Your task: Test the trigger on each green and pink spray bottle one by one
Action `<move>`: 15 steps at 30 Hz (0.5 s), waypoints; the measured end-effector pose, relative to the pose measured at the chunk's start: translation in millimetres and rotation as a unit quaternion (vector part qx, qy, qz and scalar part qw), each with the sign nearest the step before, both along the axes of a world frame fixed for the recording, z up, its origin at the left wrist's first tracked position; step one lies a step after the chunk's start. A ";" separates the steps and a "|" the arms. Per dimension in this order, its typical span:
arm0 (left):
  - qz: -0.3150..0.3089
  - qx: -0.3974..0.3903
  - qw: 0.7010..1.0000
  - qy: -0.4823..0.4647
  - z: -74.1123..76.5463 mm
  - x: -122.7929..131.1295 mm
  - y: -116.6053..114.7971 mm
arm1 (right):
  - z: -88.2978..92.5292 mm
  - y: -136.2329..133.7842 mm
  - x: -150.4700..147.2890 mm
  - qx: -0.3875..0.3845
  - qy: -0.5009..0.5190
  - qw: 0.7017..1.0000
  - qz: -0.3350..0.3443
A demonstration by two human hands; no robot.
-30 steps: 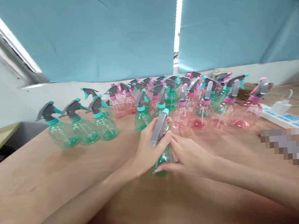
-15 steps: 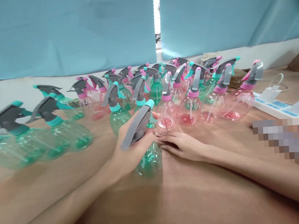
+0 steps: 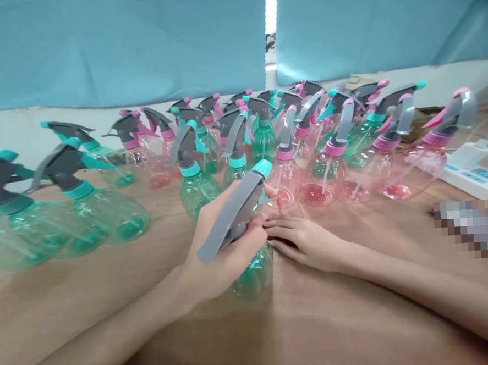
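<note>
My left hand is wrapped round the neck of a green spray bottle with a grey trigger head and a turquoise nozzle. The bottle stands upright on the table. Low on the tabletop rests my right hand, palm down, its fingers stretched towards the bottle; whether the fingertips touch it I cannot tell. Just beyond my hands stand a green spray bottle and a pink spray bottle.
Several green bottles stand at the left, and several pink ones at the right. More crowd the back, before a blue curtain. A white power strip with a plugged-in adapter lies at the right, near a blurred-out object.
The view has shifted and the things look slightly larger. Both hands keep the same pose, the left still round the green spray bottle.
</note>
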State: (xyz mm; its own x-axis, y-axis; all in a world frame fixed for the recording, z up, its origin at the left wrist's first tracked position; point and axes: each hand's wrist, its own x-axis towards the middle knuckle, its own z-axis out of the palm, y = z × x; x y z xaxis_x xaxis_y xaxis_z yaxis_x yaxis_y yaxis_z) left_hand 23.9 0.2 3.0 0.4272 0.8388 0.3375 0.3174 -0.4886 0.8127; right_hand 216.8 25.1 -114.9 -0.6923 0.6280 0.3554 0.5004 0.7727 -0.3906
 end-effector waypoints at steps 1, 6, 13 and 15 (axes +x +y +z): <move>0.000 0.000 1.000 -0.002 -0.1 0.3 0.0 | 0.1 -0.1 -0.1 -0.003 -0.002 1.000 0.000; -0.021 0.014 1.000 -0.012 -4.2 -1.5 3.2 | 0.5 0.0 0.1 -0.008 -0.007 1.000 0.001; -0.021 0.045 0.999 -0.021 -4.7 -5.1 5.7 | -1.0 -0.4 0.7 0.002 -0.003 1.000 -0.002; -0.009 0.047 0.999 -0.016 -3.7 -5.1 5.1 | 0.2 -0.9 0.4 -0.001 -0.002 1.000 0.001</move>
